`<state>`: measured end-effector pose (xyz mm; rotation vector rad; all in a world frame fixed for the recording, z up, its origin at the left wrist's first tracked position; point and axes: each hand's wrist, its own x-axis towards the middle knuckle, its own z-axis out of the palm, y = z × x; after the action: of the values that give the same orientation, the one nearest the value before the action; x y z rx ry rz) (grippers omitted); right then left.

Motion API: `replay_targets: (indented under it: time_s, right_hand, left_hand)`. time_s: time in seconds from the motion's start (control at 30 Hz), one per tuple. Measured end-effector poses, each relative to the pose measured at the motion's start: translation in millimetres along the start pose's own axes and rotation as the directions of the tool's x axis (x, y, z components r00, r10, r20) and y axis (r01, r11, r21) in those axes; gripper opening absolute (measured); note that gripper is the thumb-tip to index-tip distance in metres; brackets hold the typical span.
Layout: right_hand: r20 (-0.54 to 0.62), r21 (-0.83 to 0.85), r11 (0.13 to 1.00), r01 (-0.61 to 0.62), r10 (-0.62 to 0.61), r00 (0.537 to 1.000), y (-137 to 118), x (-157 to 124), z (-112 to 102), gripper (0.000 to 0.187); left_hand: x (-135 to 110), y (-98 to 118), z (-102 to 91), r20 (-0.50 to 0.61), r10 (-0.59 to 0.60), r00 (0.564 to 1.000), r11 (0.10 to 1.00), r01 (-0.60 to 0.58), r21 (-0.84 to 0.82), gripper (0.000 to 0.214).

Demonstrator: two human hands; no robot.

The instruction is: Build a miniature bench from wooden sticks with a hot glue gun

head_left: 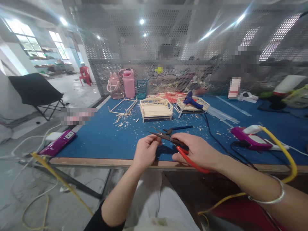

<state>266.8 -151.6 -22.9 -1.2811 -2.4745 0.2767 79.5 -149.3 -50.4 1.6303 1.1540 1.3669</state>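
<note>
My right hand (192, 147) is wrapped round the red handles of a pair of scissors (184, 150), whose dark blades point left and look slightly parted. Close to the blade tips, my left hand (147, 150) is closed in a pinch; whatever its fingers hold is too small or hidden to make out. Just beyond the scissors lie dark-blue-handled pliers (180, 128). Farther back stands a small bed-like model of pale wooden sticks (156, 110). To its right, a blue glue gun (193, 102) rests on a second stick model (181, 109).
A bare stick frame (123, 106) and wood scraps (124, 122) lie at the left. Red-tipped sticks (166, 97) are piled along the mesh screen. Clear glue sticks (223, 117), a purple power strip (252, 139) and its yellow cable (280, 144) are at the right. Pink bottles (128, 83) stand behind.
</note>
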Motion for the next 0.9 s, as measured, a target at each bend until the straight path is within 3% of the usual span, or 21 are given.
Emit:
replay_targets:
  time_s: [0.3,0.53,0.67,0.73,0.8,0.83,0.9]
  right_hand:
    - [-0.023,-0.126,0.991,0.052,-0.055,0.998,-4.0,0.5,-0.5,0.049]
    - [-0.072,-0.155,0.983,0.095,-0.107,0.992,5.1,3.0,4.6,0.041]
    - [-0.035,-0.211,0.973,0.094,-0.103,0.994,7.3,1.1,8.0,0.037]
    - [-0.025,-0.188,0.982,0.027,-0.033,0.999,5.5,-0.5,6.8,0.034]
    - [-0.064,-0.155,0.977,-0.147,0.138,0.988,6.2,-1.2,1.8,0.032]
    - [-0.091,-0.152,0.951,-0.269,0.257,0.962,8.7,-1.2,-2.0,0.032]
    - [-0.131,-0.178,0.842,-0.509,0.493,0.86,19.5,-1.5,-11.0,0.035]
  left_hand:
    - [-3.3,-2.0,0.5,-0.066,0.025,0.998,0.998,-0.021,0.062,0.026]
    - [-4.8,-3.8,1.0,-0.067,0.065,0.996,0.993,-0.058,0.102,0.024]
    - [-5.8,-0.9,1.6,-0.055,0.06,0.997,0.992,-0.053,0.111,0.027]
    - [-5.1,-0.3,2.3,-0.06,0.023,0.998,0.996,-0.018,0.082,0.025]
    - [-3.8,-0.6,3.0,-0.072,-0.034,0.997,0.999,0.036,0.027,0.025]
    - [-3.2,-0.9,3.4,-0.075,-0.06,0.995,0.998,0.06,-0.001,0.025]
    - [-2.4,-1.4,3.9,-0.079,-0.089,0.993,0.995,0.086,-0.04,0.027]
